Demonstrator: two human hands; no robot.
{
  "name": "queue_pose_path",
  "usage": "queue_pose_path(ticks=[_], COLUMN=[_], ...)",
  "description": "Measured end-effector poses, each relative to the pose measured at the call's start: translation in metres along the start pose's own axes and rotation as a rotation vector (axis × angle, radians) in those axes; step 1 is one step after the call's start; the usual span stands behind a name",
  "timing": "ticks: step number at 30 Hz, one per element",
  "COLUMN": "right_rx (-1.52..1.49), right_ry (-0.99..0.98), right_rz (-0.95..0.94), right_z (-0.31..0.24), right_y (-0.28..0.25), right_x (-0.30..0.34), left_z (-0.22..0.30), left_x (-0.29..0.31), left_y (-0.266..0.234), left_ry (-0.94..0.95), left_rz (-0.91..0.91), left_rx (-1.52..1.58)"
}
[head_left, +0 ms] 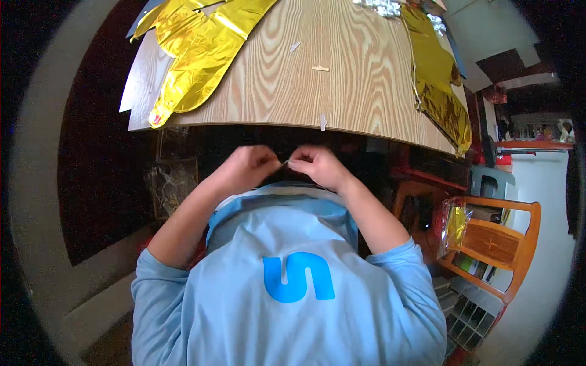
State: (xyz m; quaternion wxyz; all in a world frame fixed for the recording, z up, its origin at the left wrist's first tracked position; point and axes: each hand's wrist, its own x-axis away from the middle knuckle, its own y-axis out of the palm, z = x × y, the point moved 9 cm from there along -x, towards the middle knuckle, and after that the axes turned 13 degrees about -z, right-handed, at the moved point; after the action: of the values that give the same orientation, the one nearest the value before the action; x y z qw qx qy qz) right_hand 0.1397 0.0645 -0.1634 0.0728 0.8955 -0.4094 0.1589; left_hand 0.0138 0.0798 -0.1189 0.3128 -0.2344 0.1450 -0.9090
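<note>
My left hand (247,168) and my right hand (322,168) meet in front of my body, just off the table's near edge. Both are closed in a pinch, fingertips almost touching. Between them shows a small, thin, pale thing (284,163), too small to name. On the wood-grain table (268,85) lie several small pale flat strips: one strip (295,46) farther back, another strip (320,68) near the middle, and a third strip (323,122) at the near edge. A flat gold foil balloon (201,61) spreads over the table's left side.
More gold foil (436,82) lies along the table's right edge, partly overhanging, with crumpled silver foil (381,7) behind it. To the right stands a wooden chair (494,241) with a clear plastic package (453,229) at its side. Clear plastic (174,186) hangs or lies below the table at left.
</note>
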Motion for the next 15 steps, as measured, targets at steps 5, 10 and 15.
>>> queue_pose_path(ticks=[5, 10, 15], right_rx=[-0.153, -0.847, -0.67], right_ry=[-0.122, -0.352, -0.366], right_rz=[-0.025, 0.023, -0.226], right_z=[-0.027, -0.061, -0.098], right_y=[0.01, 0.041, 0.04], right_x=[0.015, 0.023, 0.034], left_z=[0.046, 0.129, 0.178], left_x=[0.007, 0.027, 0.052], left_y=[0.002, -0.031, -0.067], left_ry=[0.121, 0.456, 0.581], left_rz=[-0.091, 0.017, 0.223], left_rx=[-0.048, -0.432, -0.491])
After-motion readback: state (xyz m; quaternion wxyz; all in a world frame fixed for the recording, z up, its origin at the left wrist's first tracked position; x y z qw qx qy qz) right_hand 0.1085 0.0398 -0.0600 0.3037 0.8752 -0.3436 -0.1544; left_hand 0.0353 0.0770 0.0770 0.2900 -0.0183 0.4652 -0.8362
